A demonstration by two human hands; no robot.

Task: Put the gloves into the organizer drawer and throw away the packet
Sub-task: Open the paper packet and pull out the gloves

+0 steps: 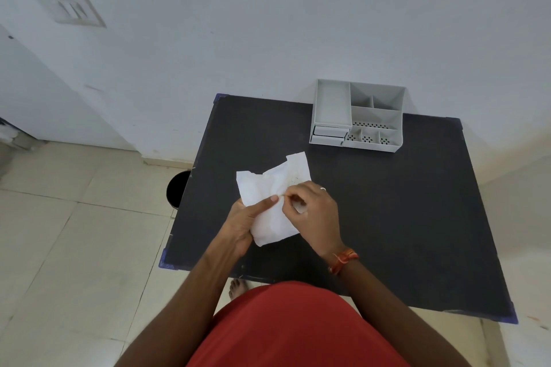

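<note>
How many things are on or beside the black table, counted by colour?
White: 1, the packet, held in both hands (left hand, right hand)
Grey: 1, the organizer
Black: 1, the bin on the floor beside the table
Total: 3

White paper packet (272,205) with faint brownish specks near its top; matte black table (387,202) with blue corner caps; pale grey organizer (357,116), dotted hole patterns in its front compartments; black bin (176,191); red garment (292,328); orange wrist thread (343,259); cream floor tiles (74,232)
</note>
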